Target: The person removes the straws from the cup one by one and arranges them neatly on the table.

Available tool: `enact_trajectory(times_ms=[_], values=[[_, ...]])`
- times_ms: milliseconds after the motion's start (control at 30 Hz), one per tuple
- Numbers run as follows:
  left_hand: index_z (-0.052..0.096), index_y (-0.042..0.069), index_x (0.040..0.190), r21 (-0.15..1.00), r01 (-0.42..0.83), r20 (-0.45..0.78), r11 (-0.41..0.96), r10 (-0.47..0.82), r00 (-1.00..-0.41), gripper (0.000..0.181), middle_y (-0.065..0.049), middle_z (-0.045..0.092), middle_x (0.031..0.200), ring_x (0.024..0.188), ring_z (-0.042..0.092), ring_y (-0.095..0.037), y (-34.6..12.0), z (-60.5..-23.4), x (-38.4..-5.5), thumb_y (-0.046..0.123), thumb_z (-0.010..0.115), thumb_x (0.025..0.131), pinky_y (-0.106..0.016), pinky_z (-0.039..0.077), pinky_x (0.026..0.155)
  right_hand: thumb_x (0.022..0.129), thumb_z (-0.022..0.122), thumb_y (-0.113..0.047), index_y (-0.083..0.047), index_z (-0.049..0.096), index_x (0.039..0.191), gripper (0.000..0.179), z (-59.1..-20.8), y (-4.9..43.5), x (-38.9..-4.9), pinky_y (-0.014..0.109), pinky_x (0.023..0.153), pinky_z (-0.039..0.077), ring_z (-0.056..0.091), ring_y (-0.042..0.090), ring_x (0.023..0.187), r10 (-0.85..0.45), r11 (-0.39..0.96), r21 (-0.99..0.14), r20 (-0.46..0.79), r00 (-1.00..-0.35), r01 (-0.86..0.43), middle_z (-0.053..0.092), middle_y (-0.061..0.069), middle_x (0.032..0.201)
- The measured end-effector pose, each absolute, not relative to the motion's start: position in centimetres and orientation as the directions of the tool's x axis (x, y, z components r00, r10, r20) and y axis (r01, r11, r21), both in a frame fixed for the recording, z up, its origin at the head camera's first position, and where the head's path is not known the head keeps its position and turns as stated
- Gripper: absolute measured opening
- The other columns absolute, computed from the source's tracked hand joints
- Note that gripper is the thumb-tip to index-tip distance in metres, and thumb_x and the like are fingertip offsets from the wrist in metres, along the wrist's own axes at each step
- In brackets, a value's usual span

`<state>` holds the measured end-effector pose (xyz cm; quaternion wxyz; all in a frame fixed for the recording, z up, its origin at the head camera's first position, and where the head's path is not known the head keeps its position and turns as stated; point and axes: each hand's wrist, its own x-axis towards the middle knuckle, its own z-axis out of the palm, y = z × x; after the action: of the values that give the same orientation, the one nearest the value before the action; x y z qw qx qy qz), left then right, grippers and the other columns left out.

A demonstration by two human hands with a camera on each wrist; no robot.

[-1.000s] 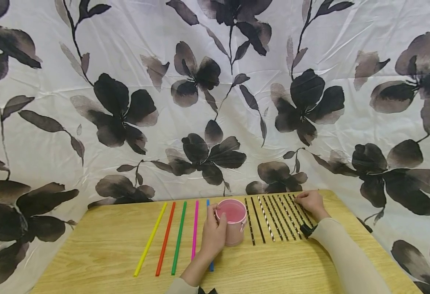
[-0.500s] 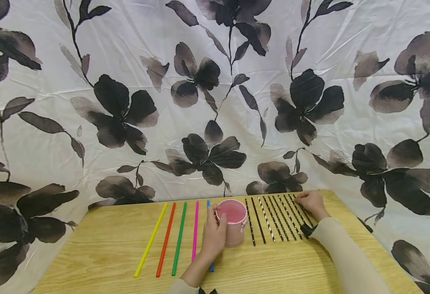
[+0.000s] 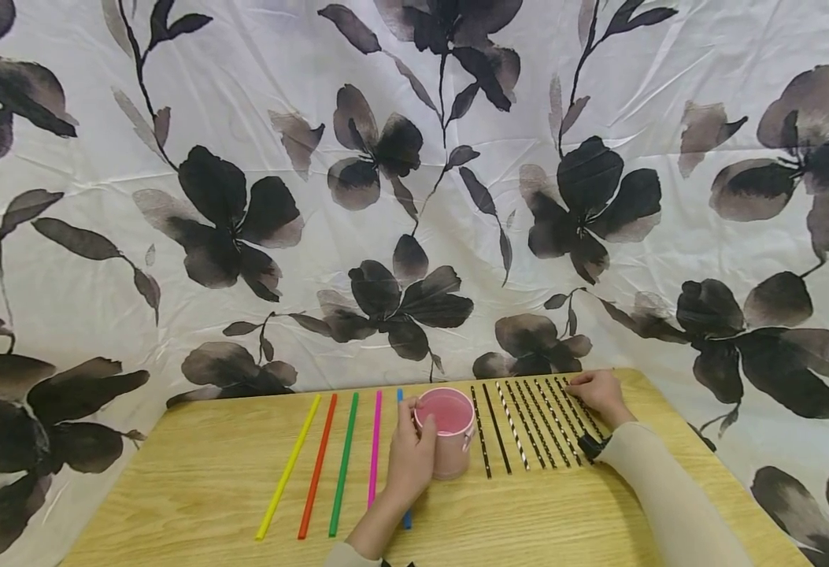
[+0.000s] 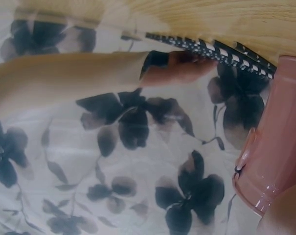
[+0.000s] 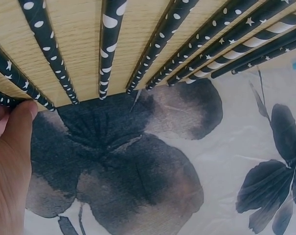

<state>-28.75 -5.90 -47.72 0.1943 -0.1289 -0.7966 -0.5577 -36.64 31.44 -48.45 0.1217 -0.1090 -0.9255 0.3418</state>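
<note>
In the head view my left hand [image 3: 412,453] grips a small pink bucket [image 3: 451,459] from its left side, thumb near the rim. The left wrist view shows the bucket's glossy side [image 4: 277,127] and part of the hand at the lower right. At the far right of a row of black patterned paper straws [image 3: 520,425], my right hand [image 3: 601,394] pinches the far end of the outermost straw. Close up, that straw [image 5: 3,99] is black with white dots, its tip between thumb and finger. Most of it lies outside the right wrist view.
Left of the bucket lie a yellow straw [image 3: 288,468], a red straw [image 3: 318,465], a green straw [image 3: 344,465], a pink straw [image 3: 375,449] and a blue straw [image 3: 407,520], partly behind the left hand and arm. A floral cloth [image 3: 414,197] hangs behind the wooden table [image 3: 173,472].
</note>
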Motion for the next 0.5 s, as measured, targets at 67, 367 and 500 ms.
enact_trajectory(times_ms=[67,367,500], values=[[0.041,0.02,0.108,0.837,0.425,0.457,0.344,-0.01,-0.89,0.021,0.001,0.041,0.069,0.056,0.04,-0.013,-5.83,-47.76,-28.74,0.031,0.045,0.091,-0.026,0.037,0.047,0.072,0.071,-0.025,-0.004,0.069,0.084,0.025,-48.58,31.51,-36.56,0.039,0.067,0.045,0.055,0.026,0.077,0.292,0.736,-0.665,0.148,-0.945,0.123,0.063,0.013,0.09],[0.041,0.02,0.108,0.836,0.439,0.464,0.328,0.005,-0.886,0.021,0.001,0.042,0.07,0.057,0.039,-0.013,-5.7,-47.78,-28.66,0.031,0.045,0.091,-0.026,0.037,0.047,0.074,0.069,-0.027,-0.004,0.069,0.085,0.026,-48.76,31.81,-36.16,0.03,0.056,0.045,0.055,0.021,0.066,0.318,0.703,-0.697,0.131,-0.939,0.141,0.064,0.009,0.082],[0.04,0.019,0.111,0.843,0.451,0.468,0.293,0.014,-0.883,0.024,0.0,0.05,0.088,0.069,0.047,-0.015,-5.72,-47.68,-28.87,0.035,0.042,0.092,-0.03,0.043,0.058,0.079,0.064,-0.021,0.001,0.067,0.091,0.026,-48.34,31.73,-36.02,0.025,0.044,0.042,0.053,0.017,0.053,0.32,0.601,-0.788,0.084,-0.944,0.134,0.062,0.011,0.07]])
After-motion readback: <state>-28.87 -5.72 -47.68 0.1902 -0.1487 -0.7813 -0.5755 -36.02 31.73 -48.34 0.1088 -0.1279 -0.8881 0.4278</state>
